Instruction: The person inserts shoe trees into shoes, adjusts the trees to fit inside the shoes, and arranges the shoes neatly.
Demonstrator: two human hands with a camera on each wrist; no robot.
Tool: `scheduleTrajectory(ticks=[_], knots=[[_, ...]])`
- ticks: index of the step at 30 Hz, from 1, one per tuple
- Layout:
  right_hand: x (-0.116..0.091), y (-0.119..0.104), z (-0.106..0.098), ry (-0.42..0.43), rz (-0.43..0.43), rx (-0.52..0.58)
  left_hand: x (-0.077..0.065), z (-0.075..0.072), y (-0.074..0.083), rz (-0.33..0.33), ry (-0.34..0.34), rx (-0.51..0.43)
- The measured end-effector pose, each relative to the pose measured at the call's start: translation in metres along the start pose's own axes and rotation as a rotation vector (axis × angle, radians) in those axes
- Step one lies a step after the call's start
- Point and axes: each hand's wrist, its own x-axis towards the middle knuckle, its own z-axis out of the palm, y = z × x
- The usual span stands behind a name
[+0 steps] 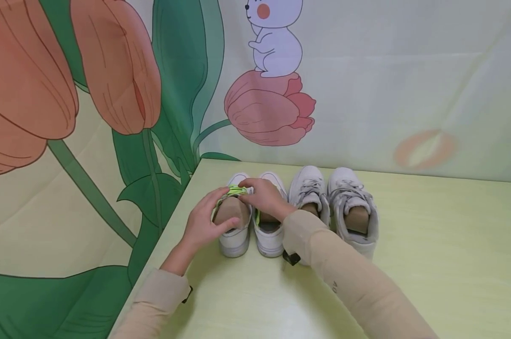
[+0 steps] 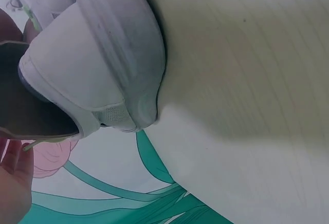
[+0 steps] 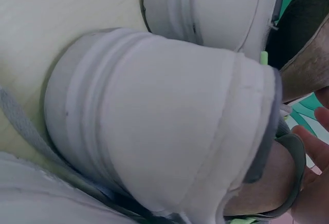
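A white shoe (image 1: 234, 245) with bright green laces (image 1: 237, 190) stands leftmost on the table, heel toward me. A brown insert (image 1: 231, 212) fills its opening. My left hand (image 1: 204, 221) lies along the shoe's left side, fingertips at the laces and thumb spread apart over the insert. From the right, my right hand (image 1: 263, 194) reaches across the matching white shoe (image 1: 270, 244), its fingers and thumb pinching at the green laces. In the left wrist view, left fingers (image 2: 18, 175) show beside a thin green strand under the shoe's collar.
Right of these stands a second pair of whitish shoes with grey laces, a left one (image 1: 308, 186) and a right one (image 1: 352, 202), also holding brown inserts. The pale green table (image 1: 442, 254) meets a printed tulip backdrop (image 1: 357, 94) behind and at left.
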Motion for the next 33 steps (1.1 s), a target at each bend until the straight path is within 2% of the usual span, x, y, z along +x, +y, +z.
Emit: scheduleTrajectory(ticks=[11,18,24,33], knots=[[0.008,0.003,0.002,-0.018,0.048,-0.13,-0.002,0.006,0.004,0.042,-0.009,0.071],[0.011,0.002,0.002,-0.028,-0.04,-0.173,-0.002,0.006,0.006,0.118,0.042,0.081],[0.012,0.002,0.001,-0.037,-0.079,-0.153,-0.002,0.006,0.008,0.185,0.069,0.104],[0.01,0.005,0.003,-0.035,-0.101,-0.168,-0.003,0.011,0.013,0.203,0.067,0.142]])
